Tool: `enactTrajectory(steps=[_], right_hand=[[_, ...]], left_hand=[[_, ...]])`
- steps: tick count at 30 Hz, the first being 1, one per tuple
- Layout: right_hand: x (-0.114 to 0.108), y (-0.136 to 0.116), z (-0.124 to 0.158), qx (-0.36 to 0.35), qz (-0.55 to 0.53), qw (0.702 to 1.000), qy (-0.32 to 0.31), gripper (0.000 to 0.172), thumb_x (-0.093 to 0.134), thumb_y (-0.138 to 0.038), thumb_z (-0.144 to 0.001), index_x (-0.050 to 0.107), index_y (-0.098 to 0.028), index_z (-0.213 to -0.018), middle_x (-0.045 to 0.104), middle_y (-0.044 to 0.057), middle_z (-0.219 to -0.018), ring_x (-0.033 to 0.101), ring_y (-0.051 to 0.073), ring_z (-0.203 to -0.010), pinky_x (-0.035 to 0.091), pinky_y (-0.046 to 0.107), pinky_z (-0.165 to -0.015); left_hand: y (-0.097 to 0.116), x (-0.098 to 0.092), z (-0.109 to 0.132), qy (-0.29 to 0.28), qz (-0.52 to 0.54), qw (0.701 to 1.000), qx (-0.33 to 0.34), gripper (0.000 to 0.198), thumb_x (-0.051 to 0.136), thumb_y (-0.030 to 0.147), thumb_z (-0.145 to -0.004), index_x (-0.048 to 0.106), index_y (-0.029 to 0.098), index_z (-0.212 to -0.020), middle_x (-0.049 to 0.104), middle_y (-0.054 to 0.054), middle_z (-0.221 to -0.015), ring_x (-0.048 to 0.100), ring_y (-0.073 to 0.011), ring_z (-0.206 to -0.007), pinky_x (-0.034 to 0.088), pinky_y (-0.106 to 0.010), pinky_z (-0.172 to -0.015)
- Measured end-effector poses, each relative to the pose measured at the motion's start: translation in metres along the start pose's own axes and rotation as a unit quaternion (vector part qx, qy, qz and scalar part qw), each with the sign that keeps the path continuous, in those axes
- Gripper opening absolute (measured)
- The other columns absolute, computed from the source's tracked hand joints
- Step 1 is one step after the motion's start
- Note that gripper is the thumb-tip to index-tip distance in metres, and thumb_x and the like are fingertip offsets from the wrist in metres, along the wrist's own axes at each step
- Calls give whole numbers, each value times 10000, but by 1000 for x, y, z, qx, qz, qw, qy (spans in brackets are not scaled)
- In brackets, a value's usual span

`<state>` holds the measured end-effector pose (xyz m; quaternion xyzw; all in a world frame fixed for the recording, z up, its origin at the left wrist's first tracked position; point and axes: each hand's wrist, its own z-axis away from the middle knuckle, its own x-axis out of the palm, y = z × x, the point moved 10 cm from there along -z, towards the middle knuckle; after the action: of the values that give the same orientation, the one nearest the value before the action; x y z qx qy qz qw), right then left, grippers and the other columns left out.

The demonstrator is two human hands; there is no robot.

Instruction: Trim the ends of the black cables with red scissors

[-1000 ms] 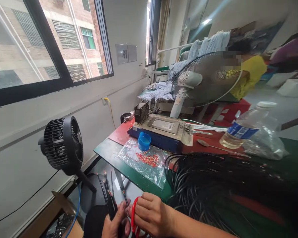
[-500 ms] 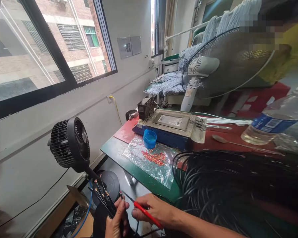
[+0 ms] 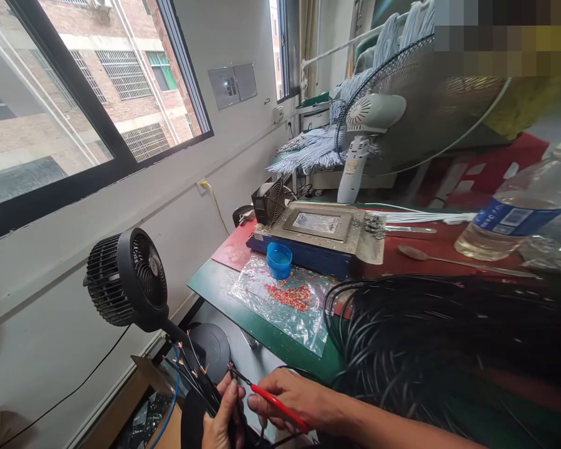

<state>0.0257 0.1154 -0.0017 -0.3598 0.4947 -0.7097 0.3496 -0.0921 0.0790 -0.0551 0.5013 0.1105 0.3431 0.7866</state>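
Head view is showing the left hand (image 3: 217, 425) clenching its grip round a bundle of black wires (image 3: 200, 385), ends fanning apart, likely so each is reachable singly. The right hand (image 3: 303, 396) is grasping a red-handled tool (image 3: 278, 406) in its grip, tip touching one wire, just near of the worktop (image 3: 215, 285) edge, with open room leftward toward the black fan (image 3: 126, 277).

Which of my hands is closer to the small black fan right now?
Left. The left hand, gripping a bundle of black wires, sits just below and right of the small black fan; the right hand, holding a red-handled tool, is farther right.
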Motion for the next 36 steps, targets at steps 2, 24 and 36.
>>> enactTrajectory(steps=[2,24,36], right_hand=[[0,-1,0,-2,3,1000,-2,539,516,-640,-683,558,-104,-648,399,-47,-483,329,25,-395,239,156,-389],[-4,19,-5,41,-32,999,8,577,461,-678,-692,572,-112,-673,398,-55,-439,349,30,-357,237,155,-367],[4,18,-2,28,-28,999,-34,594,465,-672,-696,591,-91,-688,415,-45,-471,353,23,-377,255,150,-381]], left_hand=[[-2,-2,-2,0,-6,1000,-3,486,745,420,-424,657,144,-815,613,6,-442,317,-22,-224,177,-164,-237],[-12,-4,-11,-13,-24,1000,-1,474,701,430,-503,637,118,-854,347,90,-257,225,-25,-240,87,-196,-315],[-17,-5,-8,3,-5,1000,-8,448,734,379,-476,596,133,-824,394,95,-323,253,-21,-270,121,-187,-325]])
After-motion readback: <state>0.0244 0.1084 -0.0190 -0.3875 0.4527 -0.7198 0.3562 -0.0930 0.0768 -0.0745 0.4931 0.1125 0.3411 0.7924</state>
